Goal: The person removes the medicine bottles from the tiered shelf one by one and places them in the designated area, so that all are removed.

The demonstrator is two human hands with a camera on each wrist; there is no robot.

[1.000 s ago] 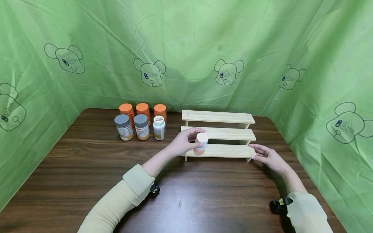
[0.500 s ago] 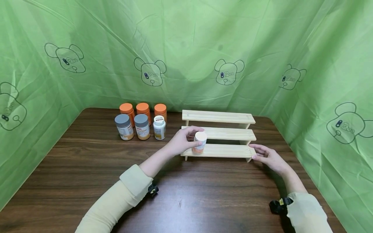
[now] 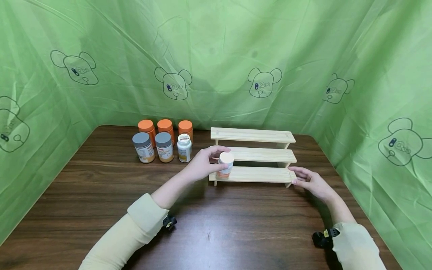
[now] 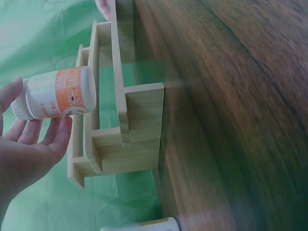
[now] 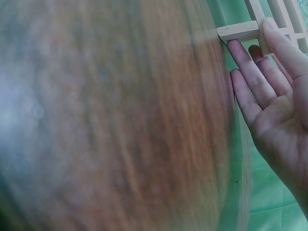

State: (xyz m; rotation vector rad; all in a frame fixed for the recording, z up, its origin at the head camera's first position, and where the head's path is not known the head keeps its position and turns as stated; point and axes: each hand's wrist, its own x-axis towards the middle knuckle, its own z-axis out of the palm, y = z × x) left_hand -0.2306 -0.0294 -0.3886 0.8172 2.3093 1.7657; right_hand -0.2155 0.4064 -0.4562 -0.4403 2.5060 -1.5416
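My left hand [image 3: 201,164] holds a white pill bottle [image 3: 225,165] with an orange band on its label, thumb on one side and fingers on the other. In the left wrist view the pill bottle [image 4: 57,94] appears a little above the lowest step, by its left end. A three-step wooden display rack [image 3: 258,174] stands on the table with bare steps. At the rack's right end, my right hand [image 3: 314,184] grips the lowest step; the right wrist view has the thumb on the board [image 5: 266,36] and fingertips by its leg.
Left of the rack stand two grey-capped jars [image 3: 164,147], a small white bottle [image 3: 184,148] and three orange-capped bottles [image 3: 146,126] behind them. Green cloth [image 3: 216,56] hangs along the back and sides of the wooden table [image 3: 216,232].
My left hand has moved slightly left along the lowest step, carrying the pill bottle toward the rack's left end. The right hand and the rack stay where they were.
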